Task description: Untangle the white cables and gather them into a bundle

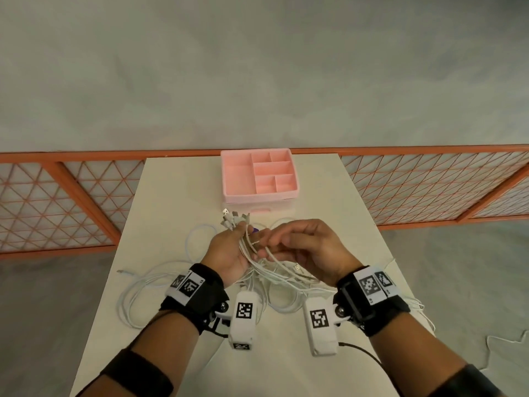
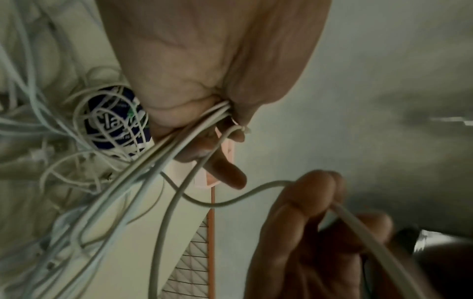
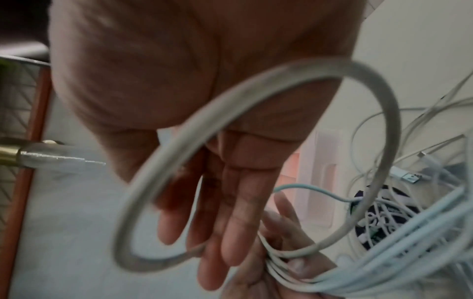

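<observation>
Above the bench (image 1: 171,190), my left hand (image 1: 229,253) clenches the white cables (image 1: 274,277) near their plugs, my right hand (image 1: 300,247) pinching one strand; light and floppy, best gripped by those ends.

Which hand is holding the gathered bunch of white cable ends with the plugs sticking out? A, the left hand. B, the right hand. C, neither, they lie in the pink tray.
A: the left hand grips the white cables, plugs fanned above its fingers, while the pink tray holds none.
</observation>
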The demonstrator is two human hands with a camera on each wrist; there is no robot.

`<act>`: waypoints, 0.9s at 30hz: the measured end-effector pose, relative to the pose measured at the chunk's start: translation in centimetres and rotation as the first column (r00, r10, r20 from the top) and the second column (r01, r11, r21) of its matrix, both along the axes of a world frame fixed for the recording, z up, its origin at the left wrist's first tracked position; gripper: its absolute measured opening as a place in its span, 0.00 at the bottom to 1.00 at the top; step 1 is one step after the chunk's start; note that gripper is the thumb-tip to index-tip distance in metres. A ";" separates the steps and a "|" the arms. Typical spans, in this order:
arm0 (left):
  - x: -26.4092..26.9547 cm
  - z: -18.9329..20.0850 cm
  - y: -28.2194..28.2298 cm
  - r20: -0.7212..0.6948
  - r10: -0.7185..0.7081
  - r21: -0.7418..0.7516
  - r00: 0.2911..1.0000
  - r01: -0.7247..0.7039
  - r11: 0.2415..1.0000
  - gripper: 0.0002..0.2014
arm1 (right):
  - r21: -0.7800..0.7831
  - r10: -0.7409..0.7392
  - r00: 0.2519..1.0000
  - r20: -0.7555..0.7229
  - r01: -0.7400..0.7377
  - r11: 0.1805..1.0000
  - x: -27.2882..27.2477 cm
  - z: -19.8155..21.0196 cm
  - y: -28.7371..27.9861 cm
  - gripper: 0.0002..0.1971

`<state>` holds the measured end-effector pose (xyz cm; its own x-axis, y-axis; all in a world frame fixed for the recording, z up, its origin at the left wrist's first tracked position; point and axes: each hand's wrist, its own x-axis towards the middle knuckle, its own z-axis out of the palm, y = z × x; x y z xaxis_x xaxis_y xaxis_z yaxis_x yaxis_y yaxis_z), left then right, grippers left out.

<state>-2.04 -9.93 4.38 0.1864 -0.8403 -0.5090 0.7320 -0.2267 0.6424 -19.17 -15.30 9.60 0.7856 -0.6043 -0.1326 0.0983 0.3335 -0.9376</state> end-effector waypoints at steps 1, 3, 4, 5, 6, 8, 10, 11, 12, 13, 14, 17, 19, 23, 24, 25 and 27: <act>-0.2 0.1 0.2 0.065 -0.033 -0.018 0.997 0.034 0.999 0.16 | -0.031 -0.023 0.999 -0.034 0.022 0.999 0.1 -0.2 0.1 0.06; -1.1 0.1 0.5 0.207 -0.092 -0.041 0.974 0.102 0.994 0.16 | -0.098 -0.072 0.995 -0.067 0.065 0.993 0.5 -0.6 0.4 0.05; -1.7 0.1 0.6 0.267 -0.112 -0.051 0.957 0.130 0.990 0.16 | -0.119 -0.092 0.994 -0.067 0.084 0.989 0.7 -0.7 0.3 0.04; -2.3 0.1 0.7 0.309 -0.125 -0.061 0.943 0.151 0.987 0.16 | -0.136 -0.114 0.991 -0.067 0.104 0.985 0.8 -0.8 0.3 0.05; -2.8 0.1 0.7 0.334 -0.127 -0.072 0.934 0.160 0.985 0.14 | -0.151 -0.133 0.988 -0.073 0.121 0.981 1.0 -0.8 0.1 0.05; -3.5 0.1 0.9 0.344 -0.096 -0.098 0.934 0.137 0.986 0.15 | -0.152 -0.134 0.990 -0.047 0.125 0.980 1.1 -0.6 -0.2 0.04; -3.6 0.4 1.0 0.345 -0.068 -0.126 0.936 0.118 0.985 0.15 | -0.133 -0.118 0.993 -0.010 0.116 0.984 1.1 -0.4 -0.3 0.08; -3.7 0.6 1.0 0.353 -0.062 -0.137 0.934 0.117 0.984 0.15 | -0.132 -0.115 0.993 -0.003 0.114 0.985 1.1 -0.3 -0.3 0.07; -3.7 0.6 0.9 0.367 -0.063 -0.140 0.928 0.122 0.983 0.15 | -0.138 -0.114 0.993 -0.002 0.113 0.984 1.1 -0.2 -0.4 0.07; -3.9 0.6 0.9 0.388 -0.073 -0.131 0.919 0.133 0.982 0.15 | -0.151 -0.112 0.994 -0.002 0.110 0.982 1.2 -0.2 -0.4 0.07; -4.0 0.6 0.8 0.406 -0.088 -0.114 0.910 0.146 0.983 0.15 | -0.173 -0.113 0.994 -0.002 0.111 0.979 1.2 -0.2 -0.6 0.08; -3.7 0.2 0.9 0.452 -0.124 -0.087 0.883 0.182 0.979 0.14 | -0.291 -0.204 0.979 -0.020 0.189 0.938 0.6 0.6 -1.9 0.12; -3.1 0.3 1.1 0.522 -0.161 -0.062 0.837 0.225 0.972 0.16 | -0.356 -0.320 0.947 -0.020 0.292 0.888 -0.1 1.5 -3.2 0.15; -2.0 -0.2 1.3 0.587 -0.208 -0.018 0.783 0.270 0.963 0.14 | -0.381 -0.561 0.820 0.114 0.558 0.737 -2.1 3.2 -6.2 0.20; -1.8 -0.6 1.3 0.569 -0.189 -0.011 0.800 0.237 0.971 0.13 | -0.354 -0.611 0.777 0.153 0.620 0.700 -2.6 3.5 -6.9 0.20; -1.5 -0.8 1.4 0.541 -0.158 -0.007 0.826 0.192 0.981 0.13 | -0.326 -0.652 0.737 0.175 0.669 0.668 -3.3 3.7 -7.5 0.21; -1.2 -1.2 1.4 0.482 -0.083 -0.011 0.872 0.101 0.995 0.14 | -0.329 -0.720 0.679 0.143 0.719 0.612 -4.4 3.3 -8.3 0.21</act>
<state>-3.26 -8.52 3.18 0.3216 -0.8809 -0.3472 0.3083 -0.2493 0.9180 -23.56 -23.61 12.86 0.0791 -0.9790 0.1879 0.1665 -0.1729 -0.9708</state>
